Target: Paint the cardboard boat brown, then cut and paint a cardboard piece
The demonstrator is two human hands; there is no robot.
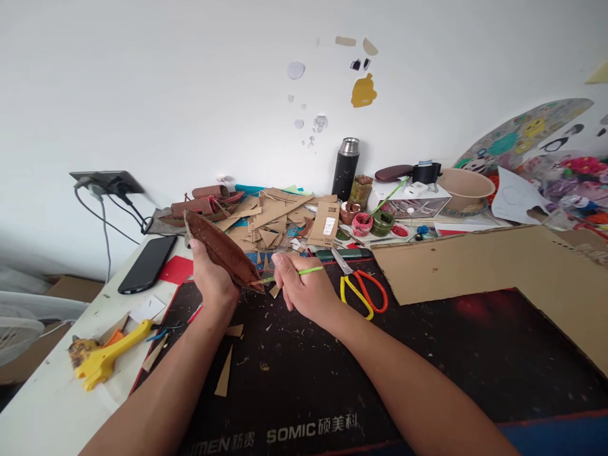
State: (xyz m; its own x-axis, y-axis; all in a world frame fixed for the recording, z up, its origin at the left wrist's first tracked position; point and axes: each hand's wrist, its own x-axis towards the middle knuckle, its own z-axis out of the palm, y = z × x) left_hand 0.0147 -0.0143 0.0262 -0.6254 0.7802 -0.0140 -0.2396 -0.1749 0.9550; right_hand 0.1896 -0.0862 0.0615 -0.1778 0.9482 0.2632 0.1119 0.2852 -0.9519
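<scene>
Green paintbrush (311,270) pinched in the closed fingers of the right hand (304,289), its tip at a brown hollow piece (222,249) that the left hand (212,277) grips, fingers partly hidden, above a black mat (427,373) on a white desk (52,411) littered with cardboard scraps (280,215) against a white wall (190,82).

Boat-shaped piece (223,250): covered by reddish brown, with paler edges.
Paintbrush (310,270): coloured bright green on the handle.
Scissors (350,272): coloured yellow on one handle, orange-red on the other.
Mat (289,380): coloured black, speckled with pale bits, printed with whitish letters, edged in red.
Desk (47,405): seen as white.
</scene>
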